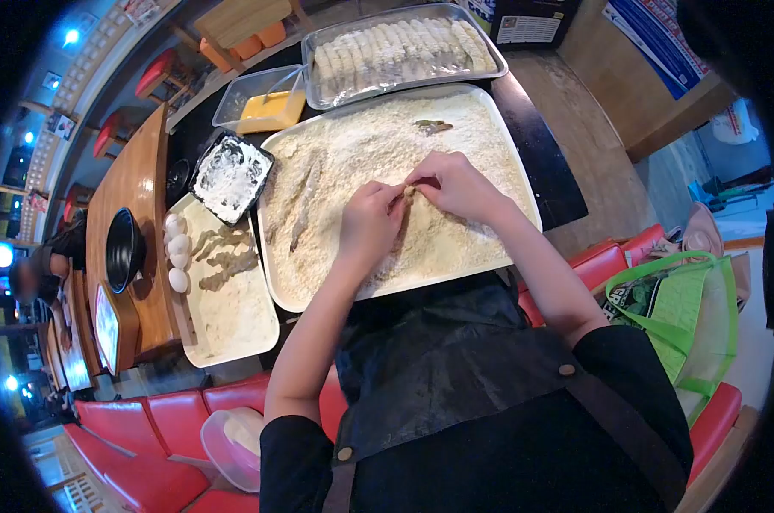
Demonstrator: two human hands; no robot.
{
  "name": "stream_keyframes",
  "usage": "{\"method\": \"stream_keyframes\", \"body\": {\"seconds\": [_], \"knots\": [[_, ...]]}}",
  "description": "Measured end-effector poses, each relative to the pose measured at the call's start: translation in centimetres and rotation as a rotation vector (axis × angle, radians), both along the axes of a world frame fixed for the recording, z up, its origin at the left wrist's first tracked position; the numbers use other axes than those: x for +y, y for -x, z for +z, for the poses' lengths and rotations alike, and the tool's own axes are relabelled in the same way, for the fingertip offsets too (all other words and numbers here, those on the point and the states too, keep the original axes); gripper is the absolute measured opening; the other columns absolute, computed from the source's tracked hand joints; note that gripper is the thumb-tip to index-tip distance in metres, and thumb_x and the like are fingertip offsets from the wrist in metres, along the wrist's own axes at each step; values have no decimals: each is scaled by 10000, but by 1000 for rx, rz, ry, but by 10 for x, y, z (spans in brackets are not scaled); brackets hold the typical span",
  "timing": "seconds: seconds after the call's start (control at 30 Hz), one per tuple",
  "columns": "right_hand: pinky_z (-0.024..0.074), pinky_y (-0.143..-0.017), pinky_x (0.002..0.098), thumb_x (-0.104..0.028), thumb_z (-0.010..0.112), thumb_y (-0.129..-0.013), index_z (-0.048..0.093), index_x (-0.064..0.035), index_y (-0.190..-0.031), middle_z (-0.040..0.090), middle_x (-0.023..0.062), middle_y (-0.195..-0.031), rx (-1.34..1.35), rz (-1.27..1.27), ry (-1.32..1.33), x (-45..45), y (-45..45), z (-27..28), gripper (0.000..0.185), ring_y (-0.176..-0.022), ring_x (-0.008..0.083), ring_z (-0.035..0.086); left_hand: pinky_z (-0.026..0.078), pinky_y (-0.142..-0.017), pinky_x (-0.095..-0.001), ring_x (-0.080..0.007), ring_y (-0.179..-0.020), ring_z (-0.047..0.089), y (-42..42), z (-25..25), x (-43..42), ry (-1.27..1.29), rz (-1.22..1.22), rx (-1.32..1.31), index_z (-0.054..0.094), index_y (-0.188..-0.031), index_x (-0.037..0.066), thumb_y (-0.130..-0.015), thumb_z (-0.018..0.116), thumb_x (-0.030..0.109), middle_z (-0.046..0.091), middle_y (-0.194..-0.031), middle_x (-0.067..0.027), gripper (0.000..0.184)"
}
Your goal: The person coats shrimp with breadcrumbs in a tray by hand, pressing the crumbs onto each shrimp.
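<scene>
My left hand (pixel 371 221) and my right hand (pixel 459 186) meet over a large white tray (pixel 534 192) of pale breadcrumbs. Pinched between their fingertips is a crumb-coated shrimp (pixel 410 191), mostly hidden by the fingers. Left of my hands, a long grey shrimp (pixel 306 201) lies on the crumbs. Beyond my right hand, a dark shrimp tail (pixel 434 126) sticks out of the crumbs, its body covered.
Coated rolls fill a metal tray (pixel 498 64) behind. Yellow batter sits in a clear tub (pixel 233 101) beside a black tray of white flour (pixel 231 179). Farther left are a cream tray (pixel 233 329) with several floured shrimp, eggs (pixel 179 280) and a black bowl (pixel 123 250).
</scene>
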State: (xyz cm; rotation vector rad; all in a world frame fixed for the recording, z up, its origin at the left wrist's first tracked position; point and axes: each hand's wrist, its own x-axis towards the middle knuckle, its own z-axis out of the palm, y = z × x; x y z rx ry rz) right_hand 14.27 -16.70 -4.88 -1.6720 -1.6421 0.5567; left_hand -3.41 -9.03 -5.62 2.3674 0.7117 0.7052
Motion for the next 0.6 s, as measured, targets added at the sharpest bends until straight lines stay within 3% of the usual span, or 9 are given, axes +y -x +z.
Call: {"method": "stream_keyframes", "body": {"seconds": [0.1,0.13,0.2,0.27,0.37,0.6], "knots": [[531,-801,357,-18,666,-757,710,-58,-1056,680,146,-952,-12,21,-55,-9,-1,12,304,-889,283,654,518,-705,-382,-293,-766,623,7,16,15,629,-98,188,743,-977,35,-817,708,146,640,-812,-120,198],[531,-795,352,-21,672,-753,709,-57,-1056,678,144,-941,-23,12,-113,-12,-5,8,307,-876,274,655,520,-709,-372,-291,-766,629,10,18,18,573,-128,188,754,-958,47,-822,708,154,648,-835,-115,179],[532,-782,342,-28,683,-745,709,-55,-1056,674,139,-919,-48,-4,-232,-14,-13,4,313,-850,258,656,521,-708,-372,-291,-771,637,12,11,23,171,-133,100,752,-971,52,-823,713,165,653,-855,-120,191],[532,-769,332,-36,699,-742,709,-49,-1059,669,135,-903,31,-54,-80,-19,-15,5,317,-825,234,654,523,-715,-374,-289,-792,653,12,5,25,-83,-103,69,744,-985,48,-820,722,179,660,-890,-132,212],[535,-766,347,-77,715,-730,708,-33,-1041,674,156,-885,83,-104,18,-22,-8,7,314,-815,264,659,525,-711,-378,-294,-783,657,9,5,8,79,-1,-3,738,-984,45,-814,724,164,662,-885,-138,208],[532,-757,364,-85,716,-742,719,-13,-964,679,178,-835,113,-102,-27,-5,10,-4,233,-816,300,664,529,-688,-380,-312,-751,665,7,-7,4,69,-8,-41,737,-933,24,-801,726,121,677,-849,-158,163]]}}
